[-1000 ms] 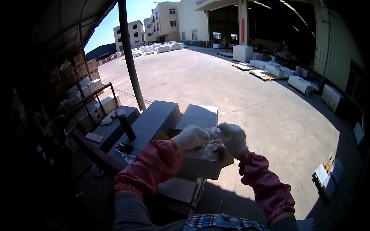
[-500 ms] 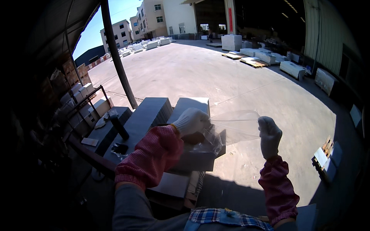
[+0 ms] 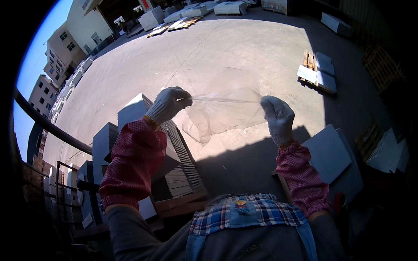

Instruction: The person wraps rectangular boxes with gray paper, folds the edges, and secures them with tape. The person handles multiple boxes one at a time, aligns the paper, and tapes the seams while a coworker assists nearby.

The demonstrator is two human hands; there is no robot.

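A thin, clear plastic sheet point(image 3: 226, 114) hangs stretched between my two hands, its lower part drooping loosely. My left hand point(image 3: 169, 103), in a white knit glove, pinches one end of it. The other end is gripped by my right hand point(image 3: 278, 118), gloved the same way, with the fingers curled closed. Below my left forearm stands a long stack of grey slabs point(image 3: 180, 150), set on edge in a tight row. The sheet is held in the air beside that stack and does not touch it. Whether it is a bag or a single film I cannot tell.
More grey slabs point(image 3: 103, 141) stand left of the stack, near a metal rail point(image 3: 65, 187). To my right lean large pale slabs point(image 3: 328, 152). A wooden pallet with slabs point(image 3: 310, 61) lies farther off on the concrete yard point(image 3: 235, 48). A dark post point(image 3: 52, 126) crosses the left side.
My view has turned to the right. The plastic, bunched near my left hand over the stack before, is now spread between both hands, clear of the slabs.
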